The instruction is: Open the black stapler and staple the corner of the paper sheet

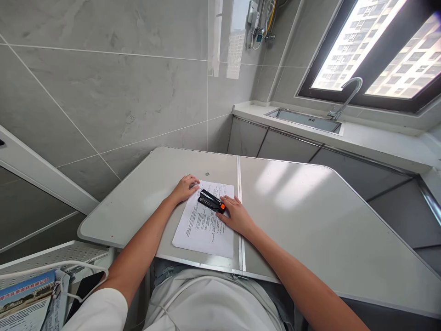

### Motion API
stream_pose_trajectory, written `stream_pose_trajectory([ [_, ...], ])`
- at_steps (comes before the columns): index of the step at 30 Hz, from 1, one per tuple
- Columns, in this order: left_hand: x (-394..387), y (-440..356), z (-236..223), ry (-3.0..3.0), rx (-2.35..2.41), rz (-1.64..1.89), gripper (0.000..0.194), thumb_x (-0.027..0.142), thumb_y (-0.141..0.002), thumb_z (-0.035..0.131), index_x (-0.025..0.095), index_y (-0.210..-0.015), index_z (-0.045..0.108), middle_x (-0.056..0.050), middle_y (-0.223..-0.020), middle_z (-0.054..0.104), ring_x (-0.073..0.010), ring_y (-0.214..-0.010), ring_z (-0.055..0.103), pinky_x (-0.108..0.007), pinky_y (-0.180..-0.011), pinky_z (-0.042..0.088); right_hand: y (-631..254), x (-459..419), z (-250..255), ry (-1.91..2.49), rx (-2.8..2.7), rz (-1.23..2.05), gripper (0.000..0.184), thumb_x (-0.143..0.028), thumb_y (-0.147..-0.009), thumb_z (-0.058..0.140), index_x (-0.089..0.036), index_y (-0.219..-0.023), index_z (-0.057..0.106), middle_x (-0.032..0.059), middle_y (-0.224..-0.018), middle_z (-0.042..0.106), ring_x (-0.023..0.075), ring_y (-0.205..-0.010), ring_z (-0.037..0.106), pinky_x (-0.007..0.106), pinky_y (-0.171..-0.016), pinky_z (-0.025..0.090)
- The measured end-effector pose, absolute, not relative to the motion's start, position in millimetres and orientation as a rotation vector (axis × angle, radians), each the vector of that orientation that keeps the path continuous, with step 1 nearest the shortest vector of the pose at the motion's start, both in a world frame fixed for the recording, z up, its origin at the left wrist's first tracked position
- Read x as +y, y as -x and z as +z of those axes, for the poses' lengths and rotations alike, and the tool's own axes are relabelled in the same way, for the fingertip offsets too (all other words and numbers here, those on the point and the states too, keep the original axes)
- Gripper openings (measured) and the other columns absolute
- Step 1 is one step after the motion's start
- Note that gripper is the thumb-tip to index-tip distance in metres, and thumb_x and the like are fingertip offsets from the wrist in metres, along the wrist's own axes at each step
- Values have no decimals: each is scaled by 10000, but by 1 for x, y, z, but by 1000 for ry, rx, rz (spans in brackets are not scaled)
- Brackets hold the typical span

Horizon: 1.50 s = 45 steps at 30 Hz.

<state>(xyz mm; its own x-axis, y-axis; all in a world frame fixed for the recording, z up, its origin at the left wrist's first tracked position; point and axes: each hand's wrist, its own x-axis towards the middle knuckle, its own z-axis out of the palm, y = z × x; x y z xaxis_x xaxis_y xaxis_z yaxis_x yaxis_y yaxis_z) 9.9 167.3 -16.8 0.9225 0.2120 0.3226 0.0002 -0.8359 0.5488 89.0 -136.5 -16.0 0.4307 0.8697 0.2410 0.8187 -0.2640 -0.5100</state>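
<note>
A sheet or thin stack of printed paper [203, 234] lies slightly turned on the table in front of me. My left hand [185, 189] is at its upper left corner, fingers curled and thumb on the paper's edge, holding it. Across the upper part of the page lies a black stapler [210, 200] with an orange piece at its near right end. My right hand [237, 216] grips that end between thumb and fingers, the forearm reaching in from the lower right. Just beyond the page's top edge, a few tiny staples [207, 174] sit on the table.
The pale folding table [292, 230] has a metal seam right of the paper. Grey tiled wall rises behind it. A counter with a sink [306, 120] and tap [347, 99] runs under the window at right. At lower left, a white rack [51, 253] holds printed papers [27, 299].
</note>
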Motion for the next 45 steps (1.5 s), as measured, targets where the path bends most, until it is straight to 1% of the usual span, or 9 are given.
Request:
stream_pose_trajectory([
  [5,161,-11,-20,-2673,177,433,423,434,-927,632,293,-1321,692,-87,-1481,589,-348,-1333,493,-517,-1110,362,-90,-142,-13,2139,-1373,122,513,-393,-965,664,-222,-1438,564,125,-1428,630,319,-1424,512,597,-1270,205],
  [12,146,-13,-12,-2542,156,437,434,361,-889,665,268,-1313,681,-91,-1249,678,-303,-1175,611,-453,-1032,444,-87,-146,-15,2166,-1279,110,376,-301,-928,697,-251,-1294,630,99,-1286,710,303,-1267,639,593,-1236,266],
  [16,132,-15,-6,-2256,132,464,461,304,-888,639,259,-1347,629,-84,-1298,660,-256,-1134,650,-369,-955,518,-84,-147,-15,2146,-1263,61,312,-326,-926,687,-265,-1229,642,60,-1169,740,273,-1125,687,589,-1237,240],
  [22,118,-22,-9,-1984,260,371,939,331,-774,804,244,-1593,354,-92,-1133,750,-263,-1006,733,-389,-938,554,-87,-148,-14,2058,-1233,95,244,-318,-875,703,-254,-1109,676,57,-1121,732,295,-1129,651,577,-1182,324],
  [26,121,-18,-10,-1722,226,202,590,431,-739,836,152,-1239,690,-101,-1055,776,-286,-942,738,-364,-796,576,-88,-147,-12,2033,-1208,102,235,-313,-861,712,-253,-1086,683,62,-1109,727,302,-1096,638,526,-1080,442],
  [29,121,-16,-7,-1537,234,86,484,482,-722,849,126,-1033,746,-91,-948,775,-270,-833,732,-342,-703,555,-89,-146,-14,2024,-1219,84,217,-303,-875,701,-254,-1086,685,53,-1058,723,282,-1050,637,493,-1041,478],
  [36,108,-9,-7,-1290,153,157,578,468,-620,954,103,-999,715,-67,-915,761,-204,-828,710,-319,-824,535,-94,-157,-35,2049,-1160,-137,359,-459,-796,794,-241,-1081,772,128,-1493,506,365,-1324,516,519,-1054,494],
  [39,109,-9,-15,-1183,100,133,607,481,-631,955,106,-1036,705,-94,-963,760,-211,-865,718,-355,-883,535,-96,-159,-39,2039,-1172,-186,367,-525,-815,767,-248,-1055,778,97,-1571,450,358,-1275,570,521,-1030,510],
  [45,110,-11,-22,-1056,104,134,588,493,-695,926,126,-1086,686,-107,-990,753,-198,-846,723,-383,-890,552,-91,-159,-26,1919,-1275,-46,253,-467,-888,709,-255,-1020,750,44,-1210,714,253,-1038,703,381,-925,556],
])
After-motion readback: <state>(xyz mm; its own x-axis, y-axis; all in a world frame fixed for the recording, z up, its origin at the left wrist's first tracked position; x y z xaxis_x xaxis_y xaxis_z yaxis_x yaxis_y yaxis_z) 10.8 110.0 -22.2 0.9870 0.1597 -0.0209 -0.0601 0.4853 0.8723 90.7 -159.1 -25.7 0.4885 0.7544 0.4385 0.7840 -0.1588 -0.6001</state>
